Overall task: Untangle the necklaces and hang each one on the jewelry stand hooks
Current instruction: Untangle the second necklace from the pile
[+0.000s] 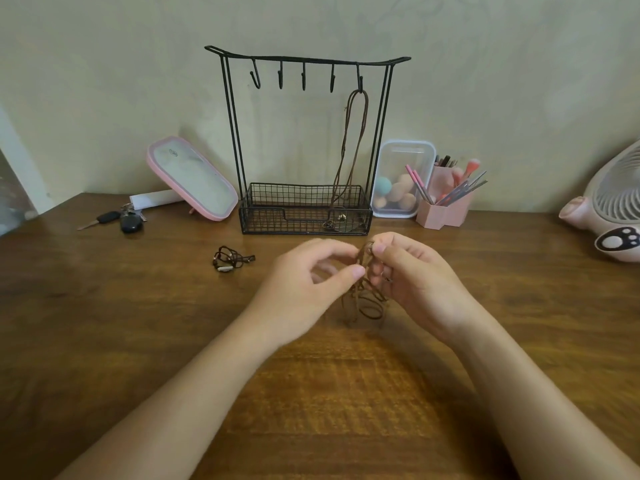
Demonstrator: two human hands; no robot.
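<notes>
A black wire jewelry stand (pixel 231 133) with several hooks stands at the back of the wooden table. One brown cord necklace (pixel 351 140) hangs from the rightmost hook, its pendant down in the stand's basket. Just in front of the stand, my left hand (pixel 308 289) and my right hand (pixel 415 282) both pinch a tangled brown cord necklace (pixel 369 303) between them; its loops dangle to the tabletop. Another bunched brown necklace with beads (pixel 230 259) lies on the table to the left of my hands.
A pink-framed mirror (pixel 194 178) leans left of the stand, with car keys (pixel 117 220) beside it. Right of the stand are a clear sponge box (pixel 403 157), a pink brush holder (pixel 446 206) and a pink fan (pixel 609 209).
</notes>
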